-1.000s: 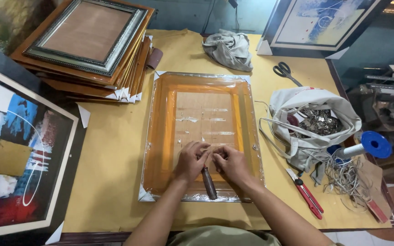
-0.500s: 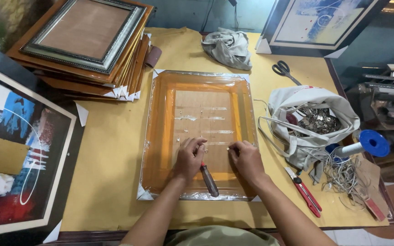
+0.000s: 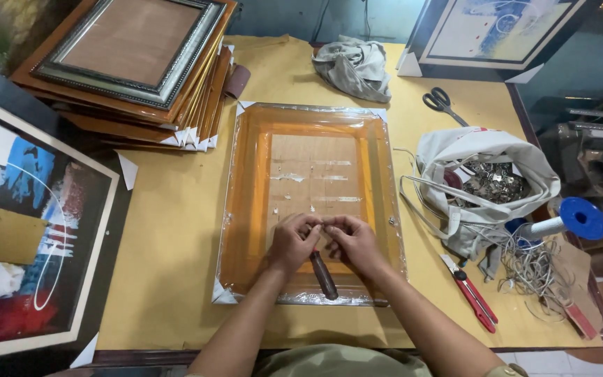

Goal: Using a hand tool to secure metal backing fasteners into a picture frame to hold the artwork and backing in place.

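At the near edge of the yellow table (image 3: pixel 176 230), over the lower half of the plastic-wrapped orange frame (image 3: pixel 246 202), I see both hands drawn together. Left hand (image 3: pixel 293 241) and right hand (image 3: pixel 352 241) meet fingertip to fingertip above the frame's brown backing board (image 3: pixel 314 174) — fingers curled in, pinched on something too small for me to make out. A dark-handled tool (image 3: pixel 323 274) lies on the frame's bottom rail just under the hands; its upper end is hidden beneath them, so I cannot tell whether either hand grips it.

Containers: a white cloth bag (image 3: pixel 483 157) sits open to the right of the frame, with a heap of small metal fittings (image 3: pixel 491 183) inside. Just beside it — a blue spool (image 3: pixel 581 218) and a tangle of wire (image 3: pixel 535 269). Red-handled pliers (image 3: pixel 472 292) lie near the bag, black scissors (image 3: pixel 441 101) farther back, a grey rag (image 3: pixel 354 66) beyond the frame. A stack of frames (image 3: pixel 134 63) stands at back left.
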